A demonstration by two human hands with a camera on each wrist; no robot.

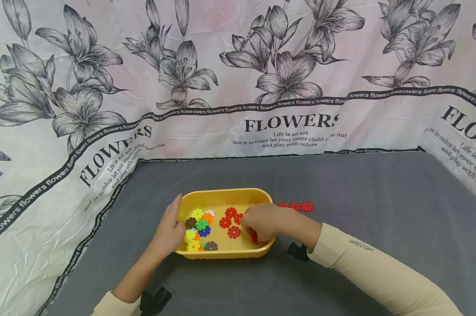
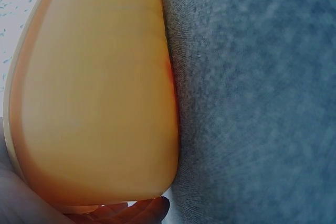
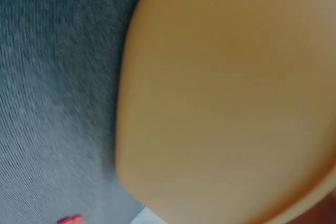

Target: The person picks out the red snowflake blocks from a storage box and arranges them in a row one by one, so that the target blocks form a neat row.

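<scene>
Yellow tray (image 1: 222, 254), one: left hand (image 1: 170, 230) gripping left end; right hand (image 1: 263, 220) inside, at right, beside red snowflake discs (image 1: 233, 232); whether pinching, cannot tell.

A curtained-off corner, home or studio unclear: wrinkled white-and-pink fabric (image 1: 206, 131), printed with grey lilies (image 1: 287, 77) and black "FLOWERS" lettering (image 1: 287, 123), encloses three sides of a dark grey cloth-covered desk (image 1: 360, 188)
</scene>
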